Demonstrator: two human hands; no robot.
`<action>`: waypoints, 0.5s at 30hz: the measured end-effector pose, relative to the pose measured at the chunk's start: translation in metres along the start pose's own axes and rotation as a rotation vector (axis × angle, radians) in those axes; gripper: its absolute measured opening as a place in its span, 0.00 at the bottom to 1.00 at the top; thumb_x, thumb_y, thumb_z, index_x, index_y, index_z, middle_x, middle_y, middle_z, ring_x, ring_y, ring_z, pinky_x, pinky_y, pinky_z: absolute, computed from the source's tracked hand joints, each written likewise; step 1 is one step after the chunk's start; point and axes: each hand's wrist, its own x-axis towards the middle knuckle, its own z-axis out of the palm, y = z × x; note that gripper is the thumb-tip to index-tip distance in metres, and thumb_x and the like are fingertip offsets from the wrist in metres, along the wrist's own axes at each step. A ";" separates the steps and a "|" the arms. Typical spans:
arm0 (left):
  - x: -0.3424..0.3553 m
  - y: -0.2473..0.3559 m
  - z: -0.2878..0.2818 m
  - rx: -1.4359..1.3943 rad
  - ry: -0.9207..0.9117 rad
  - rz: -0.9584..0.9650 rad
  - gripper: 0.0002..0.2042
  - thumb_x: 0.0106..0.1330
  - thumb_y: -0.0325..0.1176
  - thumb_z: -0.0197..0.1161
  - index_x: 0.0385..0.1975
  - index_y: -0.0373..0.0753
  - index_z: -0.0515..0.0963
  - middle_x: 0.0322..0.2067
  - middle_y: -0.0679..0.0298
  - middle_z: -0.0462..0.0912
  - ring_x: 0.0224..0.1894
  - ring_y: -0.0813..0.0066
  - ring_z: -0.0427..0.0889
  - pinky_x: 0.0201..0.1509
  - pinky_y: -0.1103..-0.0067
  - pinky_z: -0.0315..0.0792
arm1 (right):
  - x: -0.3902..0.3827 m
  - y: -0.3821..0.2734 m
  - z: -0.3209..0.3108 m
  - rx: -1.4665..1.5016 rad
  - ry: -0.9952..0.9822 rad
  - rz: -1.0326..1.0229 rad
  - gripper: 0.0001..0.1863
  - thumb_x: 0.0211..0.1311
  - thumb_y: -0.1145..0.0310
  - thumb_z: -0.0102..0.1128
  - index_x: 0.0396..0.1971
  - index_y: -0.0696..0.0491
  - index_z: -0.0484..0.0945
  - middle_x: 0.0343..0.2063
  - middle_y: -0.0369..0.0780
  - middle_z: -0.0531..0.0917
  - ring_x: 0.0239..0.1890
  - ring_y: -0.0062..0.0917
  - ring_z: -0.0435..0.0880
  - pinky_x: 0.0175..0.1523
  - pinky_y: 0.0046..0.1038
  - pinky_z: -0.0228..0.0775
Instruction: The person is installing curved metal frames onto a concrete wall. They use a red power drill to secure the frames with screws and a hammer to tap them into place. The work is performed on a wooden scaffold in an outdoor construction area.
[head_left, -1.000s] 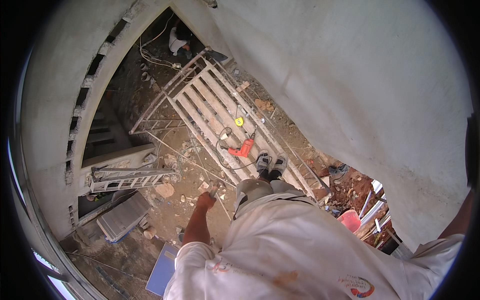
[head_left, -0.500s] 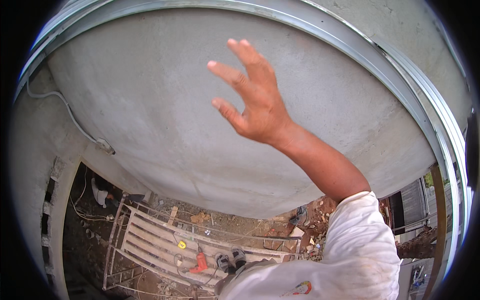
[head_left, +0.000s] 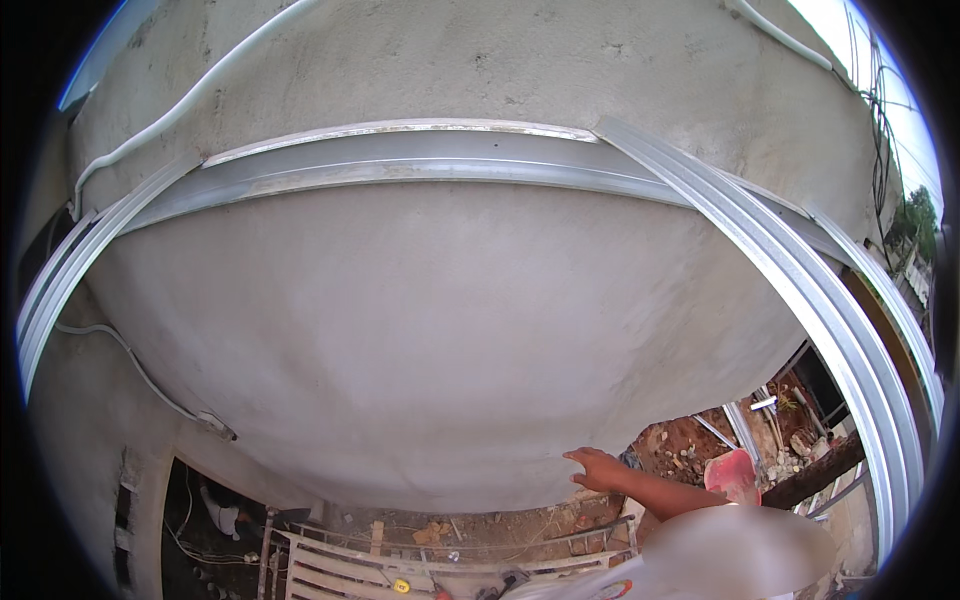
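My right hand (head_left: 597, 469) reaches leftward at the lower right, in front of the bottom part of a grey plastered wall (head_left: 430, 330). Its fingers are stretched out and apart, with nothing visible in them. Whether they touch the wall I cannot tell. The white shirt around my upper arm is blurred. My left hand is out of the picture. Well above the hand, a galvanized steel channel (head_left: 420, 172) runs across the wall. Ribbed metal profiles come off it toward me, one on the right (head_left: 790, 260) and one on the left (head_left: 105, 245).
Below is a slatted scaffold platform (head_left: 340, 578) with a yellow tape measure (head_left: 402, 585) and part of an orange-red drill (head_left: 442, 595). A person (head_left: 222, 515) is in the dark doorway at lower left. A red bucket (head_left: 733, 472) stands among rubble. White conduit (head_left: 190, 95) crosses the upper wall.
My right hand has dropped from the middle of the wall to the lower right. The view has tipped upward, showing more of the metal channel, upper wall and sky.
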 end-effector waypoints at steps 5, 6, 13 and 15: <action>-0.008 -0.020 0.002 -0.027 0.015 -0.016 0.22 0.54 0.42 0.66 0.37 0.25 0.79 0.30 0.45 0.83 0.34 0.53 0.86 0.40 0.64 0.78 | 0.002 0.000 0.000 -0.084 -0.047 0.015 0.32 0.64 0.55 0.61 0.67 0.46 0.67 0.60 0.53 0.74 0.62 0.49 0.73 0.65 0.46 0.67; -0.014 -0.029 0.004 -0.028 0.018 -0.025 0.22 0.53 0.41 0.66 0.37 0.25 0.79 0.29 0.45 0.83 0.33 0.53 0.86 0.39 0.64 0.78 | 0.001 0.002 0.014 -0.081 -0.099 0.019 0.32 0.64 0.54 0.60 0.67 0.46 0.67 0.59 0.52 0.75 0.61 0.48 0.75 0.64 0.46 0.68; -0.060 -0.089 0.047 -0.058 0.059 -0.009 0.20 0.55 0.41 0.68 0.38 0.29 0.80 0.30 0.47 0.85 0.33 0.55 0.84 0.42 0.63 0.76 | -0.025 -0.041 0.127 -0.086 -0.728 -0.048 0.32 0.65 0.54 0.59 0.67 0.47 0.66 0.60 0.52 0.76 0.61 0.47 0.75 0.64 0.44 0.67; -0.058 -0.056 0.035 -0.093 0.025 -0.034 0.21 0.59 0.45 0.67 0.35 0.29 0.78 0.32 0.39 0.82 0.41 0.39 0.83 0.45 0.58 0.75 | -0.043 -0.016 0.174 0.022 -0.702 -0.179 0.31 0.65 0.55 0.59 0.66 0.48 0.68 0.58 0.53 0.77 0.61 0.47 0.75 0.65 0.42 0.67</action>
